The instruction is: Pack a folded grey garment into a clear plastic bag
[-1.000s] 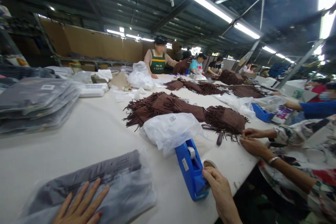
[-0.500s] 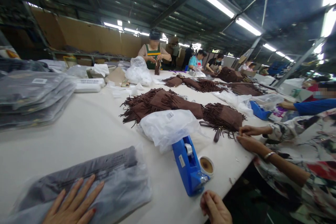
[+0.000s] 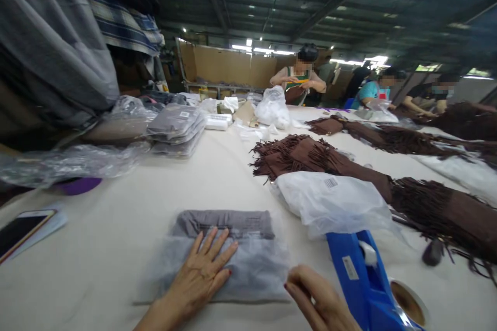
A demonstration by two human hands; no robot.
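Glossy blue plastic tape dispenser (image 3: 359, 279), matt brown cloth with fringes (image 3: 310, 155).

a flat, folded grey fabric item (image 3: 254, 222) lies on the white bench (image 3: 128, 201) inside a cloudy, see-through plastic bag (image 3: 264, 269), its dark upper strip creased and showing more plainly than the hazy lower part. the roughly rectangular bundle has its long edges running side to side.
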